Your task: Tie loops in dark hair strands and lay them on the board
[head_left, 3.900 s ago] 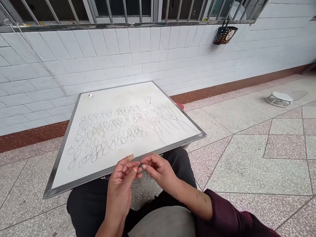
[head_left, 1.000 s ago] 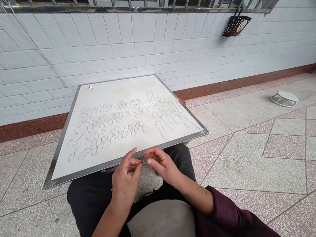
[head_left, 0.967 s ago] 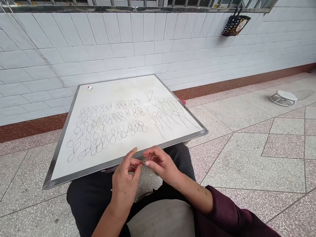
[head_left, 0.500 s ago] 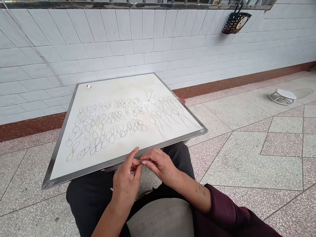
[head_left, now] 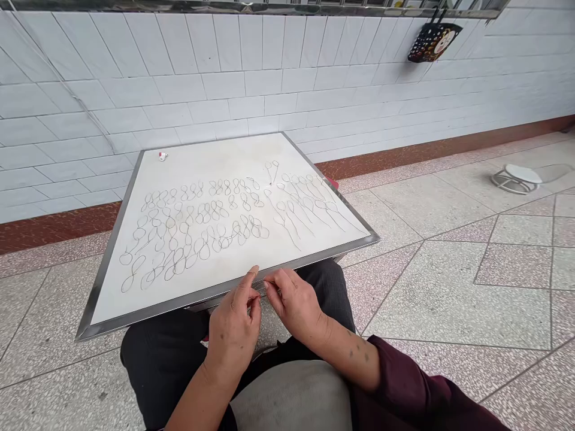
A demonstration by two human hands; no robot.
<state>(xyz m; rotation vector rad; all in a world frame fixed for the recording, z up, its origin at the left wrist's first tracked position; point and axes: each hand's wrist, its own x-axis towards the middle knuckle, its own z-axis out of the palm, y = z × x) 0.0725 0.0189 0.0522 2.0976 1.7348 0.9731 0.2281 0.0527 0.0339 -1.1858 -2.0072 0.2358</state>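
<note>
My left hand (head_left: 235,323) is closed in a pinch just in front of the table's near edge, over my lap. A thin strand seems to run between the fingertips, too small to make out. My right hand (head_left: 296,302) is close beside it on the right, thumb and index finger pinched together. On the white table (head_left: 233,269) lie several dark thin looped wires or threads (head_left: 204,245), many shaped like figure eights, in rows at the left and middle. Single loops with long tails (head_left: 291,218) lie at the right.
A small white and red object (head_left: 162,156) sits at the table's far left. A white stool (head_left: 516,178) stands on the floor at the right. A patterned bag (head_left: 433,42) hangs on the tiled wall. The table has a metal rim (head_left: 188,300).
My hands have moved slightly apart; the fingertips, which were together, now have a small gap between them. The loops on the table lie as before.
</note>
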